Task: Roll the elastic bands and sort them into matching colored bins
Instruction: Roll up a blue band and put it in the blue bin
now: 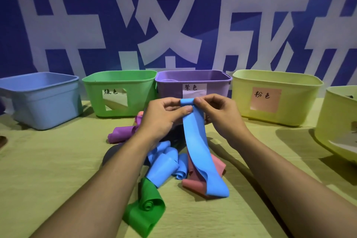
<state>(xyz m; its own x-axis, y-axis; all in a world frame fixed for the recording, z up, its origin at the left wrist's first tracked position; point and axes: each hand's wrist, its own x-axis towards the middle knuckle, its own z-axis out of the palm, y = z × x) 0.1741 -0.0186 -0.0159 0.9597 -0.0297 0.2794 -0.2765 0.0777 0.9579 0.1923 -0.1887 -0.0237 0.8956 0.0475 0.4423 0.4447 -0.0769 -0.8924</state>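
Note:
A long blue elastic band (197,147) hangs from both hands, its top end curled over into the start of a roll. My left hand (164,116) pinches that top end from the left and my right hand (218,114) pinches it from the right, in front of the purple bin (170,91). The band's lower loop rests on the pile of loose bands on the table: blue ones (164,164), pink ones (193,181), a purple one (121,133) and a green one (146,210). Along the back stand the blue bin (44,100), the green bin (119,94) and a yellow bin (276,96) with a pink label.
Another yellow bin (340,121) stands at the far right edge. A dark round object (112,154) lies partly under my left forearm. A yellow-green cloth (58,170) covers the table. A blue banner with white characters hangs behind the bins.

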